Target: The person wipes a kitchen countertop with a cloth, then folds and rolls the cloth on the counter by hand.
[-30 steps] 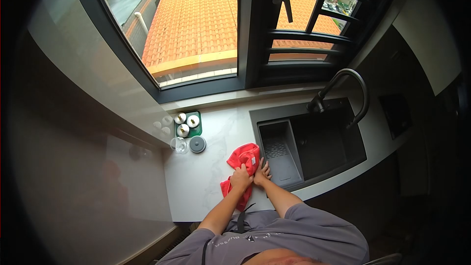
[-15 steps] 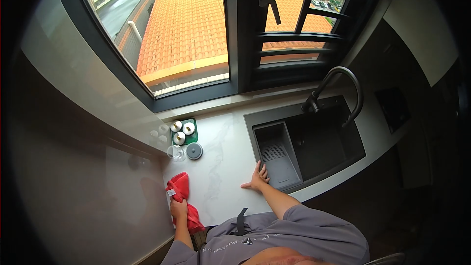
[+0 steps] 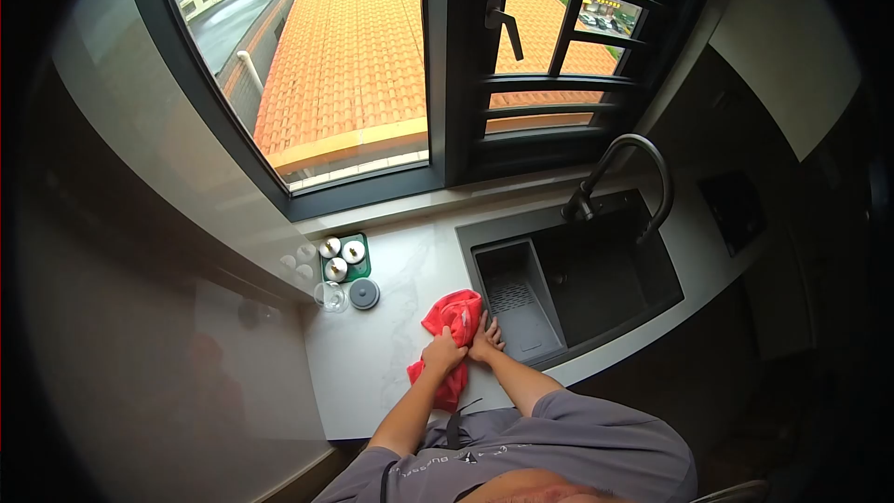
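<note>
A crumpled red cloth [image 3: 458,310] lies on the white countertop [image 3: 358,354] just left of the sink. My left hand [image 3: 444,352] is closed around its middle, and the cloth's lower end hangs toward the counter's front edge. Close beside it, my right hand [image 3: 485,341] rests at the left rim of the dark sink [image 3: 582,354], fingers apart and holding nothing. The right hand's thumb side meets the cloth's edge; whether it presses on the cloth I cannot tell.
White-lidded jars [image 3: 353,251] stand on a green tray [image 3: 363,271] by the left wall. A grey round lid or container [image 3: 364,293] and a clear glass item [image 3: 330,295] sit before them. A curved faucet [image 3: 667,177] rises behind the sink, below the barred window [image 3: 549,84].
My left hand has moved the red cloth from the counter's left edge rightward to the sink. My right hand stays at the sink rim, its thumb no longer stretched out to the left.
</note>
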`<state>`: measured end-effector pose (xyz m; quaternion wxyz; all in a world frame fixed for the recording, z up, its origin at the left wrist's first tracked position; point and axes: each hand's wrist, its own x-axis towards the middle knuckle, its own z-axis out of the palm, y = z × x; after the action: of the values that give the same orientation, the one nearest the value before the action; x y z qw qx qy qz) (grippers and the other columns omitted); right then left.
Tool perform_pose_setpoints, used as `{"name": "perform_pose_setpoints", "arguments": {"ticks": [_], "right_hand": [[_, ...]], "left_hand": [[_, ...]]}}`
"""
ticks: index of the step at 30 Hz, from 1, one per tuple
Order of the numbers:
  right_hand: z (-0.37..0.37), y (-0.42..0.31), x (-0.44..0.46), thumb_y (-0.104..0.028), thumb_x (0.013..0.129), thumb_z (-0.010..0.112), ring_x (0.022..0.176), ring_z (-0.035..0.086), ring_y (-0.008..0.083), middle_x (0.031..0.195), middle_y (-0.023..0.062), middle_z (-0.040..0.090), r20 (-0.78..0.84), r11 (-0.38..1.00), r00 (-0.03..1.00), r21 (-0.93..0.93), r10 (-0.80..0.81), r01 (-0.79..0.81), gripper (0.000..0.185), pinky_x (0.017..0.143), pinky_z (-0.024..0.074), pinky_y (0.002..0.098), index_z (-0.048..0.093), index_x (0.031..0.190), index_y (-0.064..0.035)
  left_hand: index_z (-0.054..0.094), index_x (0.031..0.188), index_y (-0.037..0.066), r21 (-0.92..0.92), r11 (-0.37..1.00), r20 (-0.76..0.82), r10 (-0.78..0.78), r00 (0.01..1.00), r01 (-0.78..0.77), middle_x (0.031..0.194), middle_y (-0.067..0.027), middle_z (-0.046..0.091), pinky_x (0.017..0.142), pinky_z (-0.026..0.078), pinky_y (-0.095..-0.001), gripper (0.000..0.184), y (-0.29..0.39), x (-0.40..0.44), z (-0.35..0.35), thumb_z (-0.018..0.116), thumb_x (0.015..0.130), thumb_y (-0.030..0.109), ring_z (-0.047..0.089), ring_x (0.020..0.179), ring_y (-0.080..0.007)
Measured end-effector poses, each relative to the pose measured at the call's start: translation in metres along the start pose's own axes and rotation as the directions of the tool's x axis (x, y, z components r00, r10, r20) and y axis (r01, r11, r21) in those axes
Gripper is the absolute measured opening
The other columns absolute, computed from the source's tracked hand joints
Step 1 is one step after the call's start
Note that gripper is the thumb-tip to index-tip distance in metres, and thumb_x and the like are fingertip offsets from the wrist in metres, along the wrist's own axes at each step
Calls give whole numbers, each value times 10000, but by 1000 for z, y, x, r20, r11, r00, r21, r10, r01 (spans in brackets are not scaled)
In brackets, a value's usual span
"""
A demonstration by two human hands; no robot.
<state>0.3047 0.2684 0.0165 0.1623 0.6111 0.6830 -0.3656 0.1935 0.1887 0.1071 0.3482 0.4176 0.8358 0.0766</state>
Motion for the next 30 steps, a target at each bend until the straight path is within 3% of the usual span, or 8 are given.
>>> {"name": "perform_pose_setpoints", "arguments": {"ticks": [5, 10, 13, 18, 20, 23, 28, 30], "right_hand": [[-30, -14, -37, -559, 457, 931, 1493, 12, 411, 1607, 220, -144, 78, 999, 997, -26, -27, 29, 1662, 1140, 161, 624, -320, 1485, -189], [-40, -20, -45, -559, 473, 929, 1495, 9, 403, 1607, 223, -145, 109, 998, 994, -54, -7, 13, 1651, 1149, 146, 620, -321, 1484, -183], [-41, -21, -45, -559, 480, 928, 1496, 2, 399, 1607, 222, -141, 102, 998, 995, -57, -11, 17, 1642, 1153, 143, 614, -314, 1488, -183], [-37, -20, -44, -557, 463, 934, 1494, 7, 396, 1609, 219, -122, 83, 999, 997, -41, -9, 12, 1649, 1151, 154, 611, -295, 1497, -182], [-34, -18, -40, -570, 442, 934, 1486, 17, 410, 1603, 229, -115, 63, 999, 998, -39, -21, 23, 1666, 1134, 171, 620, -296, 1495, -178], [-23, -14, -30, -567, 419, 940, 1483, 26, 413, 1600, 226, -113, 35, 1000, 999, -23, -19, 20, 1678, 1119, 188, 627, -292, 1496, -197], [-23, -12, -29, -566, 426, 941, 1479, 22, 424, 1596, 230, -116, 35, 999, 999, -39, -22, 24, 1676, 1127, 186, 611, -304, 1489, -208], [-25, -11, -31, -582, 425, 938, 1475, 10, 432, 1592, 238, -119, 39, 998, 999, -42, -37, 39, 1681, 1129, 183, 605, -308, 1487, -202]], "left_hand": [[487, 1242, 143, -56, 966, -183, -259, 948, 254, 1066, -197, 655, 831, 516, -513, 630, -99, -55, -32, 715, 736, 441, 659, 979, -396], [452, 1376, 95, -332, 739, -384, -674, 632, 586, 1063, -219, 679, 855, 523, -521, 743, -231, -104, -42, 683, 728, 377, 665, 969, -410], [437, 1379, 62, -292, 695, -358, -717, 599, 657, 1046, -240, 681, 852, 530, -512, 745, -233, -99, -47, 672, 745, 372, 670, 966, -414], [405, 1351, 11, -190, 815, -270, -580, 769, 548, 1130, -247, 631, 857, 531, -502, 757, -124, -57, -33, 679, 779, 423, 661, 994, -404], [432, 1246, 24, -87, 942, -202, -335, 920, 324, 1129, -247, 611, 822, 534, -508, 699, -80, -38, -16, 717, 768, 447, 661, 969, -408], [464, 1172, 82, 68, 998, -82, -11, 997, 16, 1077, -221, 616, 782, 537, -524, 636, -24, -30, -4, 749, 752, 465, 664, 965, -400], [474, 1170, 96, -2, 999, -72, -44, 996, 43, 1093, -202, 612, 788, 534, -527, 633, -55, -36, -13, 759, 739, 461, 656, 980, -396], [487, 1192, 111, -66, 990, -230, -137, 964, 125, 1074, -174, 609, 820, 526, -511, 622, -104, -45, -16, 768, 731, 421, 637, 1004, -384]]}}
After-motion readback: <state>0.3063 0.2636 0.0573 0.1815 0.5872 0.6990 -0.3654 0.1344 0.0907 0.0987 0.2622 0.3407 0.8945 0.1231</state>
